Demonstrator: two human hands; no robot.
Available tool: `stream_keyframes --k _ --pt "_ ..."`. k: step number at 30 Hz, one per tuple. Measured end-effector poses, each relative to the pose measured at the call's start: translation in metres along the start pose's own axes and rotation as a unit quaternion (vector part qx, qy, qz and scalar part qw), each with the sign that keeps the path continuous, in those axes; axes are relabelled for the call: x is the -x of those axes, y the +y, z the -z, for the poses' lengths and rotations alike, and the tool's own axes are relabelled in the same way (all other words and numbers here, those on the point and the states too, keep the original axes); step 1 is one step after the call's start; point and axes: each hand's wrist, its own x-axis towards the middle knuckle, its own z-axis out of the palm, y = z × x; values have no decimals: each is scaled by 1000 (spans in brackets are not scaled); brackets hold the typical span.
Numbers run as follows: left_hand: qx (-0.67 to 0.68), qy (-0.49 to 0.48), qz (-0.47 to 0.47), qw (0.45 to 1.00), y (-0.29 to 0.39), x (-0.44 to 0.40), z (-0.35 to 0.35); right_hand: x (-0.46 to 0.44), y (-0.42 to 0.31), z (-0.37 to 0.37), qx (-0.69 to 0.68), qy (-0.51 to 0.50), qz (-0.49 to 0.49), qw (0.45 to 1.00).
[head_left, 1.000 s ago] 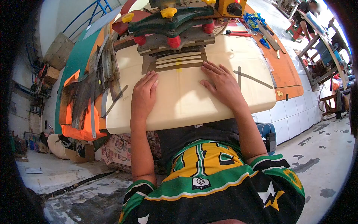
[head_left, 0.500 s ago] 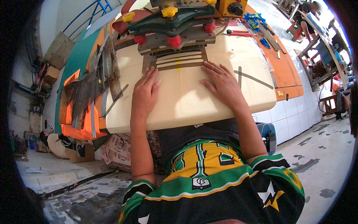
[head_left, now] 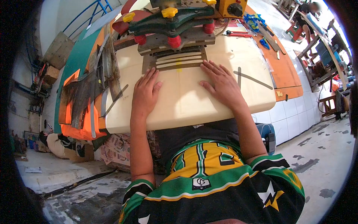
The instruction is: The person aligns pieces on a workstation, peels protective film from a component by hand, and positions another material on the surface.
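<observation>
A dark slotted plate (head_left: 175, 67) lies on the cream padded surface (head_left: 179, 100), its far part under a green press (head_left: 171, 22) with yellow knobs and red feet. My left hand (head_left: 145, 91) rests flat at the plate's near left corner, fingertips on its edge, thumb apart, holding nothing. At the near right corner my right hand (head_left: 220, 84) lies palm down with its fingers spread, fingertips touching the edge, nothing held. Cream strips of the surface show through the plate's slots.
Dark strips (head_left: 87, 89) and an orange cloth (head_left: 82, 125) are at the left. Two thin grey strips (head_left: 255, 79) lie right of my right hand. Red-handled pliers (head_left: 238, 34) and blue scraps (head_left: 255, 21) are farther back. A person (head_left: 308, 28) sits at the far right.
My left fingertips have shifted slightly forward onto the plate's corner. My right hand has barely moved, and the press looks the same.
</observation>
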Motion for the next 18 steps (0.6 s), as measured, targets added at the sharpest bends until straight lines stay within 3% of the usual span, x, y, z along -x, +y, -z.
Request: stream_keyframes --k 18 --pt "4 6 -4 1000 0 -1 0 0 -1 0 1 -3 -1 1000"
